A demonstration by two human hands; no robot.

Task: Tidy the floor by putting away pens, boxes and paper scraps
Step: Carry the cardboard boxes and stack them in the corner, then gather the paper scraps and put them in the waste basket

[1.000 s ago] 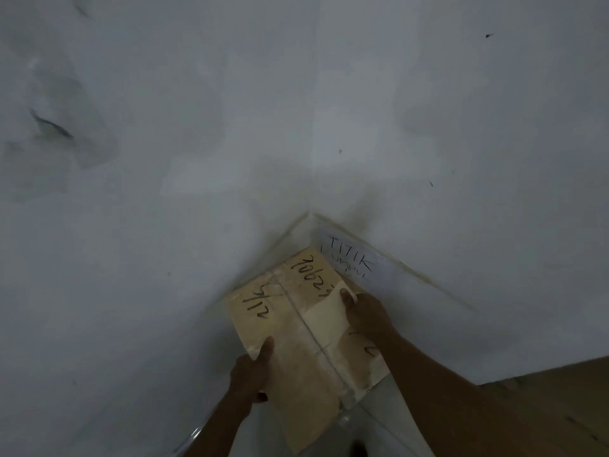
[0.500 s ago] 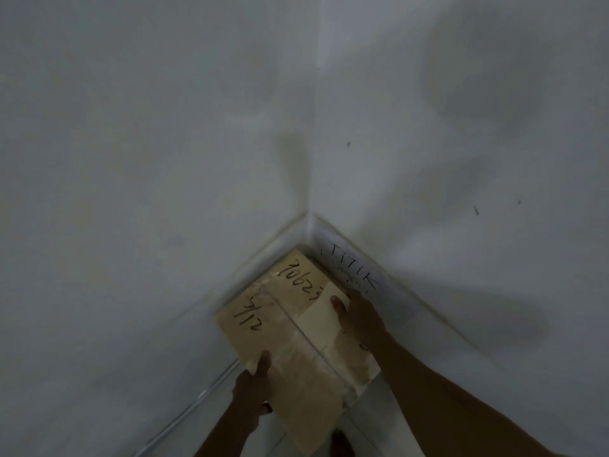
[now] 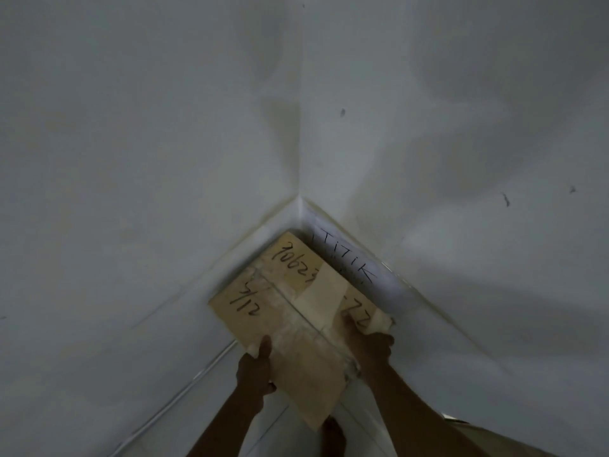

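Cardboard box (image 3: 290, 321), tan with black numbers, lies in the corner between two white walls (image 3: 164, 159), your left hand (image 3: 255, 374) gripping its near edge and your right hand (image 3: 369, 341) clasping its right edge.

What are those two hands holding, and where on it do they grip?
A flat cardboard box. The left hand grips its near left edge, thumb on top; the right hand holds its right edge.

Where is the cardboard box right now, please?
Head view, lower centre: the box is at the wall corner, the lettered sheet on its right, with the left hand and right hand holding its near end.
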